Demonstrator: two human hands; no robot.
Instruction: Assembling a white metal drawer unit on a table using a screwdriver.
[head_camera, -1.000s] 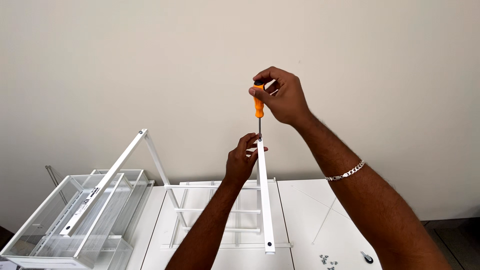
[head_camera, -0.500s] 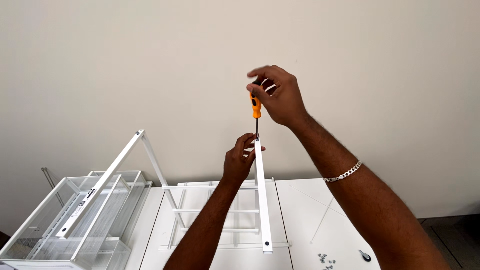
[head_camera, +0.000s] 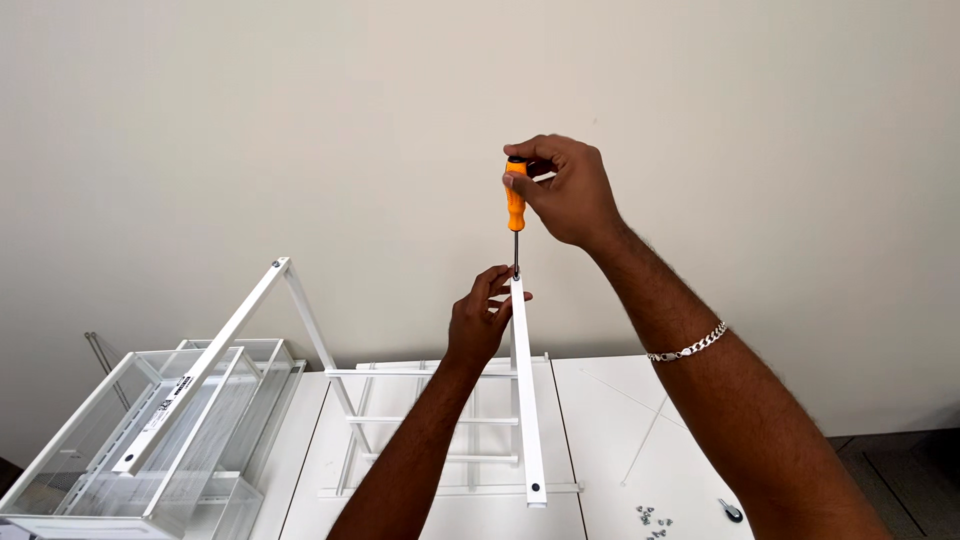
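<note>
1. The right hand (head_camera: 565, 192) is raised against the plain pale wall (head_camera: 200, 130), its fingers curled round the top of an orange-handled screwdriver with a thin dark metal shaft (head_camera: 515, 210), which stands upright with its tip down.
2. The screwdriver tip meets the upper end of a long white metal rail (head_camera: 527, 400) (whether a screw sits there is too small to tell).
3. The left hand (head_camera: 480, 322) reaches up from below and closes its fingers about the top of that rail, just under the screwdriver tip, with the fingertips touching the rail's side.
4. The rail runs steeply down from the hands to its lower end near the bottom of the view, where a small dark hole shows.
5. Behind the rail lies a white metal frame with ladder-like crossbars (head_camera: 430, 420), resting on white flat panels (head_camera: 610, 440).
6. At the left stands a white wire mesh basket (head_camera: 120, 450), with another white rail (head_camera: 205, 360) leaning slantwise over it.
7. A silver chain bracelet (head_camera: 688, 348) circles the right wrist.
8. A few small metal fittings (head_camera: 652, 518) lie on the panel at lower right, well apart from both hands.
</note>
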